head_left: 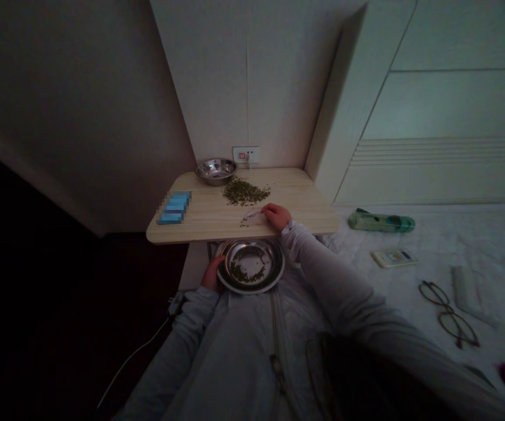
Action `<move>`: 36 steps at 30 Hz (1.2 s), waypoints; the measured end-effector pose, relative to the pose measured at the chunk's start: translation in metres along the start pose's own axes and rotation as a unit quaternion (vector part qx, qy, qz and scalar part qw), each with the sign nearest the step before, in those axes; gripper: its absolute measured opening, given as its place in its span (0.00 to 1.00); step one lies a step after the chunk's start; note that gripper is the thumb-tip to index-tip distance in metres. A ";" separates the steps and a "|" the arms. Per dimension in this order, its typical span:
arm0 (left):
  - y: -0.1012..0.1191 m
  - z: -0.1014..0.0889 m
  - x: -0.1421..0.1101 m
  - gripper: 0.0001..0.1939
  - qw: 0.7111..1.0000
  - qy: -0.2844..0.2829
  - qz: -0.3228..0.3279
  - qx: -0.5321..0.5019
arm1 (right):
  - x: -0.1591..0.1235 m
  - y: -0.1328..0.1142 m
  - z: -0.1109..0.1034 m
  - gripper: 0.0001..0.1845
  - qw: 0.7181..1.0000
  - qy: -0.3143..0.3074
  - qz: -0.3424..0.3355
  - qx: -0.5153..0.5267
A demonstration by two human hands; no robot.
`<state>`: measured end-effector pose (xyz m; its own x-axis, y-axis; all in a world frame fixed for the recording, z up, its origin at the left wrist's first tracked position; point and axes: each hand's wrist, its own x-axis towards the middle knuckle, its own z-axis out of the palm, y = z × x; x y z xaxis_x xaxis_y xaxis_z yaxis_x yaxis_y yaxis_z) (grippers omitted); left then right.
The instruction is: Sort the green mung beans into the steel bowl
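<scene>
My left hand (213,273) grips the left rim of a steel bowl (279,270), held against the front edge of a small wooden table (203,228). Small green grains (247,275), which look like mung beans, lie inside it along the near side. On the tabletop my right hand (277,216) is closed, thumb and fingers pinched at a thin, pale, see-through thing (254,216) too faint to name. A few dark grains lie beside that. Beyond the hand spreads a loose pile of green grains (244,191).
A second steel bowl (216,172) stands at the back left of the table, near a wall socket (246,154). A blurred blue item (175,208) lies at the left. On the white bed are a green bottle (381,221), a phone (394,258) and glasses (449,313).
</scene>
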<state>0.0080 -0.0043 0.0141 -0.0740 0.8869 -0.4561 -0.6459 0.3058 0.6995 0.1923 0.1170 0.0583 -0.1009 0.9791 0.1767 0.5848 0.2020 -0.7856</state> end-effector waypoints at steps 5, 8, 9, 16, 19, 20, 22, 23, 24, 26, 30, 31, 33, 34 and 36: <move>0.000 0.000 0.000 0.06 1.000 0.008 0.010 0.002 | -0.001 0.000 0.000 0.14 1.000 -0.011 -0.011 -0.003; 0.000 0.001 -0.002 0.06 1.000 0.011 0.011 0.005 | -0.002 0.000 0.000 0.14 1.000 -0.022 -0.013 0.007; 0.001 0.002 -0.002 0.06 1.000 0.012 0.013 0.006 | -0.002 0.000 0.000 0.14 1.000 -0.024 -0.012 0.009; 0.001 0.001 -0.002 0.06 1.000 0.003 -0.002 0.002 | -0.003 0.000 -0.001 0.14 0.999 -0.028 -0.014 0.015; 0.000 0.000 0.000 0.07 1.000 0.003 0.002 0.005 | -0.003 0.000 -0.001 0.14 0.999 -0.040 -0.018 0.011; 0.000 0.000 0.000 0.07 1.000 0.005 0.000 0.007 | -0.003 0.000 -0.001 0.14 0.999 -0.046 -0.017 0.013; 0.000 -0.001 0.001 0.06 1.000 0.011 -0.001 0.012 | -0.003 0.001 -0.001 0.14 0.998 -0.051 -0.013 0.022; 0.000 -0.001 0.001 0.06 1.000 0.013 0.001 0.013 | -0.002 0.002 0.000 0.14 0.998 -0.048 -0.010 0.028; 0.000 0.000 0.000 0.05 1.000 0.014 0.004 0.014 | -0.002 0.002 0.000 0.14 0.998 -0.044 -0.009 0.034; 0.001 0.000 0.000 0.05 1.000 0.015 0.008 0.013 | -0.001 0.003 0.000 0.15 0.998 -0.039 -0.007 0.042; 0.001 0.001 -0.002 0.05 1.000 0.010 0.000 0.006 | -0.002 0.003 0.000 0.15 0.998 -0.044 -0.011 0.043; 0.001 0.001 -0.002 0.05 1.000 0.010 0.001 0.005 | -0.002 0.003 0.000 0.15 0.998 -0.046 -0.011 0.042; 0.001 0.001 -0.001 0.05 1.000 0.012 0.004 0.008 | -0.003 0.003 0.000 0.15 0.998 -0.047 -0.006 0.040; 0.001 0.001 -0.001 0.05 1.000 0.014 0.005 0.011 | -0.003 0.002 0.000 0.15 0.998 -0.046 -0.001 0.038; 0.000 0.000 0.000 0.05 1.000 0.016 0.007 0.012 | -0.002 0.002 0.000 0.14 0.999 -0.042 0.005 0.035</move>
<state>0.0079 -0.0044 0.0147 -0.1081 0.8794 -0.4637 -0.6262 0.3021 0.7188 0.1940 0.1150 0.0566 -0.1642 0.9789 0.1213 0.5291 0.1912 -0.8267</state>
